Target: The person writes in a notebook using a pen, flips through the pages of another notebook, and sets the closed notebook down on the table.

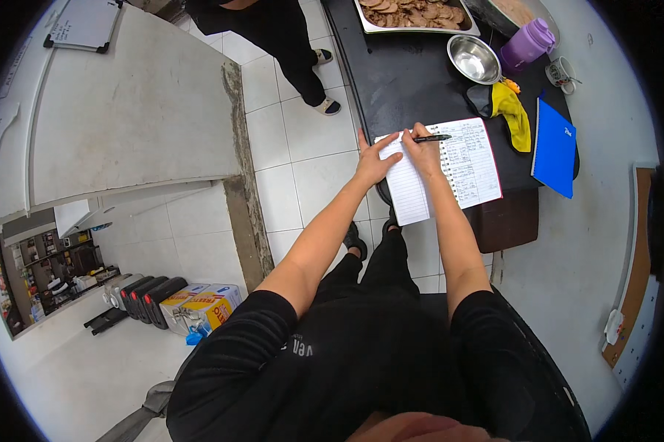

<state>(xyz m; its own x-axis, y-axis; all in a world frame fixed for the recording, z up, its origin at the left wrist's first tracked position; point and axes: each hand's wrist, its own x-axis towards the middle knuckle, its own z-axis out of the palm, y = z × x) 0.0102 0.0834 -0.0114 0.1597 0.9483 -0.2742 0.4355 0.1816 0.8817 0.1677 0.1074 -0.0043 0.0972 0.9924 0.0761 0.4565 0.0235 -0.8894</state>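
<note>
A spiral-bound notebook (pixel 409 193) lies open at the near edge of a black table (pixel 404 77). Its left page is lined and mostly blank; the right page bears handwriting. In my right hand (pixel 424 154) is a black pen (pixel 432 138), held over the top of the left page near the spiral. My left hand (pixel 373 163) rests spread at the left page's upper left corner, its fingers apart and nothing in its grip. The pen's tip is hidden by my right fingers.
Behind the notebook stand a metal bowl (pixel 474 59), a purple bottle (pixel 526 45), a mug (pixel 560 74) and a tray of sliced meat (pixel 415 15). A yellow and grey cloth item (pixel 509 110) and a blue notebook (pixel 554 149) lie to the right. Another person (pixel 288 50) stands left of the table.
</note>
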